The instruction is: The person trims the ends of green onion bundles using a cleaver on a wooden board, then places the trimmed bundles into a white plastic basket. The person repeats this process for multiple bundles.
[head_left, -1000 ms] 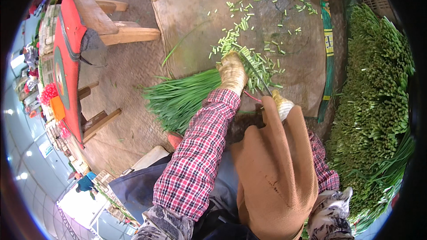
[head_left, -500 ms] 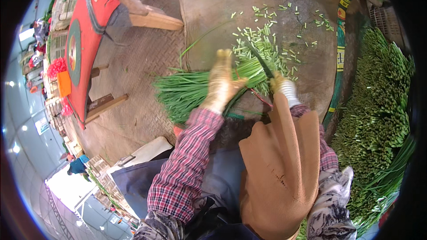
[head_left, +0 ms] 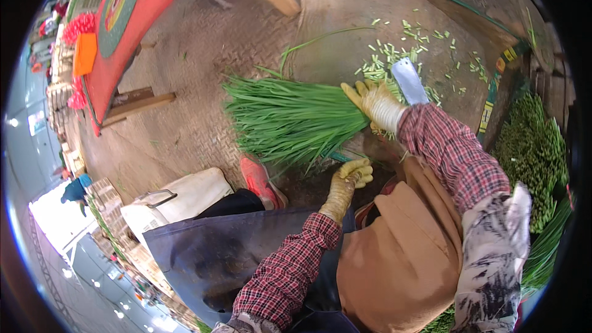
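Observation:
A bunch of long green garlic chives [head_left: 296, 117] lies across the brown board's left edge, leaf tips to the left. My gloved right hand [head_left: 376, 103] grips its trimmed end, fingers across the top; the underside of this grip is hidden. Just beyond that wrist, a broad pale blade [head_left: 409, 80] lies among the cuttings, its lower end covered by my sleeve. Nearer to me, below the bunch, my gloved left hand [head_left: 351, 184] has its fingers curled; whatever may be inside is hidden. Short pale stem cuttings [head_left: 394, 55] are scattered beyond the right hand.
The brown board [head_left: 345, 6] has a green edge strip at the right. Many stacked chive bunches [head_left: 533, 160] stand at the right. A red-topped wooden stool [head_left: 157, 0] is at the far left. A white container [head_left: 185, 194] and a red shoe [head_left: 259, 179] sit nearer.
My right hand has left the knife and moved onto the bunch's trimmed end. My left hand has come off the leaves and drawn back toward me. The view has shifted.

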Demonstrator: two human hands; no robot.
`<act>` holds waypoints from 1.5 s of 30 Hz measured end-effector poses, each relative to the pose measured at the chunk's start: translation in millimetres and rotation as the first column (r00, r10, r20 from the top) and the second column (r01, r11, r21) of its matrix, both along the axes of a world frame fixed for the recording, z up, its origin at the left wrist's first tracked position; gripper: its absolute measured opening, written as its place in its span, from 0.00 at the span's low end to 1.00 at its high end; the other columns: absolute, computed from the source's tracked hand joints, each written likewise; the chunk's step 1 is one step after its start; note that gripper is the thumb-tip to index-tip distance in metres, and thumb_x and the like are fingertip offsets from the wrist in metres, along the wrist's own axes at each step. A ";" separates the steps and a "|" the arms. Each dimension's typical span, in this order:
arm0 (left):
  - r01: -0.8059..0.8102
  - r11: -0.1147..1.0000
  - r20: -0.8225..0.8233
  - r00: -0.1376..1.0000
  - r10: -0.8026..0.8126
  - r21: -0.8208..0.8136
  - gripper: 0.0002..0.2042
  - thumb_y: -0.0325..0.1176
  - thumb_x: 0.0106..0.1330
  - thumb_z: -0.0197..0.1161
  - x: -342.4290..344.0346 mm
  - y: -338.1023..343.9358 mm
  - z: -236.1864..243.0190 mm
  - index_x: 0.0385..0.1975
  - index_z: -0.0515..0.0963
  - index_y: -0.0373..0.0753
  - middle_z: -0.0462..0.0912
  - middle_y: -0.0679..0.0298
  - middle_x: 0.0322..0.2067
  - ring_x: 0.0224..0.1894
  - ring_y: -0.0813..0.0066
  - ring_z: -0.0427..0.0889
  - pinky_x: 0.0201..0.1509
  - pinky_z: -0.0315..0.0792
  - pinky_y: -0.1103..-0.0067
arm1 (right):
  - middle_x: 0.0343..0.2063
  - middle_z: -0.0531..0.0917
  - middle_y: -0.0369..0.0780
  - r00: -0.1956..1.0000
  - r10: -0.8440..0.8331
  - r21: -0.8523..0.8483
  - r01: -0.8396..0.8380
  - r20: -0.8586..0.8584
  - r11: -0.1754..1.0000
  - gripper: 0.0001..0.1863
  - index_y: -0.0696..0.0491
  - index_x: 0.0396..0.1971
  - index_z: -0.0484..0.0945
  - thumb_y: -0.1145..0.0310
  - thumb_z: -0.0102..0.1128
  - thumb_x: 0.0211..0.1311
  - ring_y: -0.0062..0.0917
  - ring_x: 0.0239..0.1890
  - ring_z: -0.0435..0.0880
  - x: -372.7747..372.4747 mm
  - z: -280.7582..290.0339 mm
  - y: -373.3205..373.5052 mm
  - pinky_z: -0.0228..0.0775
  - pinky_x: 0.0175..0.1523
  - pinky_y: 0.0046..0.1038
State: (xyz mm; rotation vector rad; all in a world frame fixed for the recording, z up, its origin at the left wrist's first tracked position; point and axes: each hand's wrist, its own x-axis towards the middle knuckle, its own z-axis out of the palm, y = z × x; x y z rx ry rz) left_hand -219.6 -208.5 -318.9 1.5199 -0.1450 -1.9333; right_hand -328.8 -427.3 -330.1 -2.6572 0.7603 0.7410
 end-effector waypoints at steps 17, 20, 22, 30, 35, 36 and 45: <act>-0.338 0.705 -0.082 0.925 0.372 -0.624 0.26 0.51 0.73 0.45 85.2 -43.1 50.3 0.63 0.65 0.41 0.69 0.58 0.62 0.63 0.59 0.68 0.67 0.63 0.61 | 0.40 0.83 0.45 0.825 -0.565 0.751 0.375 -0.004 0.543 0.34 0.56 0.50 0.76 0.40 0.60 0.58 0.29 0.42 0.83 2.8 233.9 47.2 0.73 0.46 0.30; -0.489 0.722 -0.361 0.867 0.343 -0.489 0.25 0.48 0.73 0.44 111.3 -42.9 94.4 0.64 0.63 0.42 0.67 0.60 0.63 0.65 0.61 0.64 0.69 0.58 0.62 | 0.36 0.82 0.50 0.789 -0.275 0.266 0.146 0.550 0.953 0.26 0.55 0.49 0.75 0.50 0.58 0.59 0.38 0.39 0.83 -4.2 290.4 69.5 0.75 0.44 0.35; -0.498 0.726 -0.486 0.836 0.255 -0.475 0.24 0.46 0.73 0.44 111.9 -36.7 126.6 0.66 0.62 0.42 0.65 0.61 0.65 0.66 0.62 0.62 0.70 0.55 0.63 | 0.32 0.81 0.47 0.821 -0.173 0.173 0.092 0.545 0.981 0.20 0.52 0.47 0.75 0.56 0.58 0.60 0.39 0.34 0.83 -5.1 340.7 112.8 0.76 0.40 0.37; -0.246 0.474 -0.330 0.939 -0.102 -0.846 0.24 0.40 0.74 0.42 133.2 35.6 201.8 0.69 0.58 0.45 0.60 0.66 0.69 0.72 0.67 0.54 0.75 0.46 0.68 | 0.14 0.73 0.39 0.783 0.417 -0.511 -0.149 0.462 0.846 0.06 0.50 0.31 0.73 0.65 0.56 0.56 0.35 0.16 0.77 8.7 396.2 217.4 0.70 0.22 0.35; 0.123 0.344 0.165 0.982 0.094 -0.931 0.22 0.40 0.75 0.41 104.7 49.4 204.1 0.67 0.61 0.45 0.63 0.64 0.67 0.69 0.67 0.59 0.74 0.49 0.72 | 0.16 0.74 0.38 0.732 0.326 -0.376 -0.103 0.598 0.921 0.05 0.49 0.25 0.71 0.66 0.57 0.54 0.35 0.17 0.77 2.0 391.0 239.5 0.70 0.23 0.34; -0.064 0.448 -0.086 0.996 -0.029 -0.892 0.22 0.40 0.75 0.40 107.9 51.8 208.9 0.67 0.61 0.44 0.63 0.64 0.67 0.69 0.67 0.60 0.74 0.50 0.72 | 0.16 0.74 0.38 0.703 0.360 -0.417 -0.098 0.614 0.903 0.05 0.49 0.25 0.72 0.66 0.57 0.54 0.35 0.18 0.78 4.6 391.2 240.7 0.70 0.24 0.34; 0.566 0.268 0.626 0.681 0.381 -0.779 0.20 0.41 0.72 0.50 208.8 63.4 300.8 0.59 0.68 0.38 0.77 0.59 0.54 0.55 0.65 0.76 0.61 0.70 0.71 | 0.44 0.83 0.40 0.322 -0.734 0.698 0.240 0.598 0.674 0.26 0.53 0.51 0.75 0.52 0.65 0.58 0.27 0.37 0.85 30.4 407.0 234.4 0.74 0.41 0.30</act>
